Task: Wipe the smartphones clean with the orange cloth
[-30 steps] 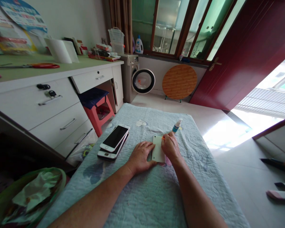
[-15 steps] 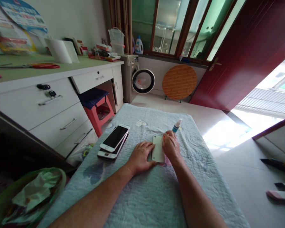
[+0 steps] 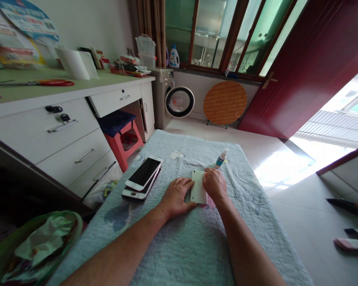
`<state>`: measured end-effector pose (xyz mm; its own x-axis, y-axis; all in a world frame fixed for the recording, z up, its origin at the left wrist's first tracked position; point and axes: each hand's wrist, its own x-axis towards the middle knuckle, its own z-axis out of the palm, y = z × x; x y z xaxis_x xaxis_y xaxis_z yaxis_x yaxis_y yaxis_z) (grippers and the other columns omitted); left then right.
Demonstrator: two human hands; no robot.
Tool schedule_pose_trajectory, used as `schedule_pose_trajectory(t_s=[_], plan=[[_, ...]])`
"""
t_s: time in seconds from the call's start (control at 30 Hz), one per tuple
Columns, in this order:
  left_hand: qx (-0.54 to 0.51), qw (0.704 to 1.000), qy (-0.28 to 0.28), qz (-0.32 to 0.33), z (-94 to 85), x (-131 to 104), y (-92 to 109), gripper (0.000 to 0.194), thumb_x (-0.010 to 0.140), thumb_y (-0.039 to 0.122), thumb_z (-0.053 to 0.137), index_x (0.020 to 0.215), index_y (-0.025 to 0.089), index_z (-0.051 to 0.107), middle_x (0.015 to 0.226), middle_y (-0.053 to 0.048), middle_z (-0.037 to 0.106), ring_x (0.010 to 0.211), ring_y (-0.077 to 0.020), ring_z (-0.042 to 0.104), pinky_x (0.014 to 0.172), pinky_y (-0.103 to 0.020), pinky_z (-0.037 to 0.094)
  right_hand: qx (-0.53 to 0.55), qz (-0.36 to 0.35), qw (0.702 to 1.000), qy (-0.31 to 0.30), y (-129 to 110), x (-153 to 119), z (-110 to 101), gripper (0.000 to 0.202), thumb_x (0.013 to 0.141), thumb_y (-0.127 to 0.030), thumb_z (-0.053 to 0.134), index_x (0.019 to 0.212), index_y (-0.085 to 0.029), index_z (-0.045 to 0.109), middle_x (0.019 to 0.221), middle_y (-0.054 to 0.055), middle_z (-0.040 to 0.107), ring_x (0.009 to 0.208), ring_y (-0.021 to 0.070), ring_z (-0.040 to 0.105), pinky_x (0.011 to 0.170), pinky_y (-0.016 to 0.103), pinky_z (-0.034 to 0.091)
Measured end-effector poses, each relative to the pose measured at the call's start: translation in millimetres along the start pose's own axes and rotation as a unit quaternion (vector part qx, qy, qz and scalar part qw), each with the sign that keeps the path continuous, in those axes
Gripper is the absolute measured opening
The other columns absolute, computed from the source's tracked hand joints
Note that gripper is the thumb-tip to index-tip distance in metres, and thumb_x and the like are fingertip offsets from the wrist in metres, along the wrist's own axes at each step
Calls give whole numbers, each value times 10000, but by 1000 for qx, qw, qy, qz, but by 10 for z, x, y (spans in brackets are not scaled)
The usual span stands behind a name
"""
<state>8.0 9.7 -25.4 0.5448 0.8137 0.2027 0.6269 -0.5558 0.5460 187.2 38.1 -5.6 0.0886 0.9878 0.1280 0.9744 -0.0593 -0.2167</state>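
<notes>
A white smartphone (image 3: 198, 190) lies back side up on the light-blue quilted cover, its camera at the far left corner. My left hand (image 3: 177, 196) holds it by the left side, fingertips on that edge and thumb at the near corner. Over the phone's right edge, my right hand (image 3: 215, 184) is closed, fingers bent; a bit of orange shows at its fingertips, too small to name. Just beyond that hand a small spray bottle (image 3: 220, 159) with a blue label stands upright. To the left, a white phone (image 3: 144, 173) rests askew on another phone (image 3: 140, 194).
The quilted cover (image 3: 179, 246) spreads under both forearms. At the left are a white drawer desk (image 3: 77, 139), a red stool (image 3: 123, 143) and a bin (image 3: 74, 230) with crumpled paper. Farther off stand a washing machine (image 3: 162, 85) with its door open and a round wooden tabletop (image 3: 225, 102).
My right hand has shifted slightly toward me and left along the phone, so more of the spray bottle shows. My left hand and the phone stay in place.
</notes>
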Motion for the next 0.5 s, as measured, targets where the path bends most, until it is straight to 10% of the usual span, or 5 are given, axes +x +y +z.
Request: schedule_pose_trajectory(t_s=[0.5], plan=[[-4,1000,-4,-6,-2,-7,-1,716,712,571,710,1297,194,542,1343,-114,548,1251,-321,456,1097,-464,308,-29,45,994,-92,-88,11,-249,285,760,-227,468,822,-161,738,818,138,710,731,226,649,586,276,368]])
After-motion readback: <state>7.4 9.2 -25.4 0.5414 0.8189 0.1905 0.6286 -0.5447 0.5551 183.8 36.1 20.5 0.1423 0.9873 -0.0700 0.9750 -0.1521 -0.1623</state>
